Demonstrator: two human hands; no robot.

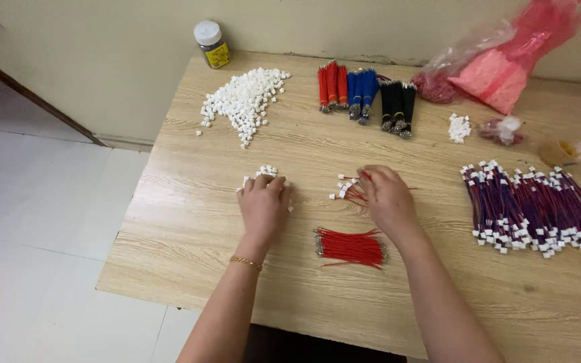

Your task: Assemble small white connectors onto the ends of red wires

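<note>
Left hand [263,202] is pressing down on a few white plugs [266,171] at frame centre, its grip curled over them. Right hand [386,195] is pinching red wires [352,191] already plugged, lying left-right. A finished pile [536,208] is sitting at right; loose red wires [350,247], lying left-right, and the plug heap [245,102] on the desk [304,296] are looking undone.

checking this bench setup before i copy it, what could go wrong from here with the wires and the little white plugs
1. The loose red wires lie near the table front edge; the right hand's forearm could sweep them off.
2. The big pile of white plugs spreads toward the left edge, so strays may roll to the floor.
3. The small plugs under the left hand could scatter if nudged.
</note>
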